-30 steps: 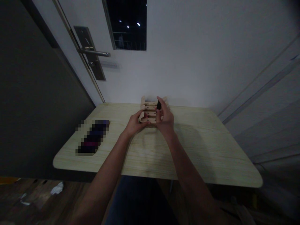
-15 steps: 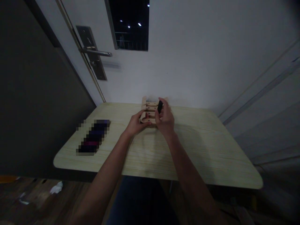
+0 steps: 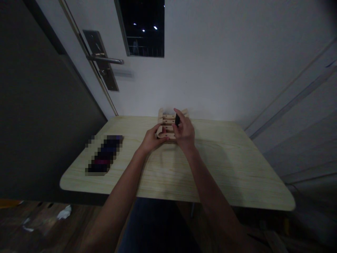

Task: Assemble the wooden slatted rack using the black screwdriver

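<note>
A small pale wooden rack [image 3: 168,128] with several crosswise slats, dark holes along them and raised side pieces stands near the back of the table. My left hand [image 3: 152,140] is closed around its near left corner, thumb along the front slat. Above the rack's right part, my right hand [image 3: 185,133] pinches a short black object [image 3: 177,120] between thumb and fingers. That object is held roughly upright; whether its lower end touches a slat I cannot tell. A small reddish spot shows inside the rack near my left fingers. My right hand hides much of the rack's right side.
The light wood-grain table [image 3: 226,165] has rounded front corners. A blurred-out dark flat object [image 3: 105,154] lies on its left side. Behind stands a white door with a metal handle [image 3: 107,60] and a dark window [image 3: 147,28]. Crumpled white paper [image 3: 64,212] lies on the floor.
My right hand has shifted slightly left with the black object, which now stands a little more upright. My left hand keeps its hold on the rack. The whole view has moved slightly.
</note>
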`<action>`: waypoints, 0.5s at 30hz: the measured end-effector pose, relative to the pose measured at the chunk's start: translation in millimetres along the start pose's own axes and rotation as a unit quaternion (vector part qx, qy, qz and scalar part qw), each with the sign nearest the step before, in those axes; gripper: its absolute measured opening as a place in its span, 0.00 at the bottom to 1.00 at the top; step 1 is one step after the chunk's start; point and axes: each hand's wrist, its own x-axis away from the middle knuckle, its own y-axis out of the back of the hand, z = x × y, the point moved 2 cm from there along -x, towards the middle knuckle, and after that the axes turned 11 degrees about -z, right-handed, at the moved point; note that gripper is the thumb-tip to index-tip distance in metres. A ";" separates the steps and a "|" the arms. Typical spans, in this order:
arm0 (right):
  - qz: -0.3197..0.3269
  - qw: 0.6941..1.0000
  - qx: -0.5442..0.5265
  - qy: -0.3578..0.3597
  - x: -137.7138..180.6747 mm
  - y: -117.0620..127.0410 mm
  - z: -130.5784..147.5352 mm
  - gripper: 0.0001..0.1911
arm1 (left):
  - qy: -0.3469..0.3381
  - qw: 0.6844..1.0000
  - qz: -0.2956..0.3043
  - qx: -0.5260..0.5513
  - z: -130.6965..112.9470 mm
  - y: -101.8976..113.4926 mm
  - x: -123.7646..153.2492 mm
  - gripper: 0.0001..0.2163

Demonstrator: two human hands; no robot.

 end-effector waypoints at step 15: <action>-0.009 0.996 -0.092 0.017 0.5 -0.5 -6.6 0.23 | 0.003 1.000 -0.002 -0.004 -0.1 -1.1 -0.1 0.18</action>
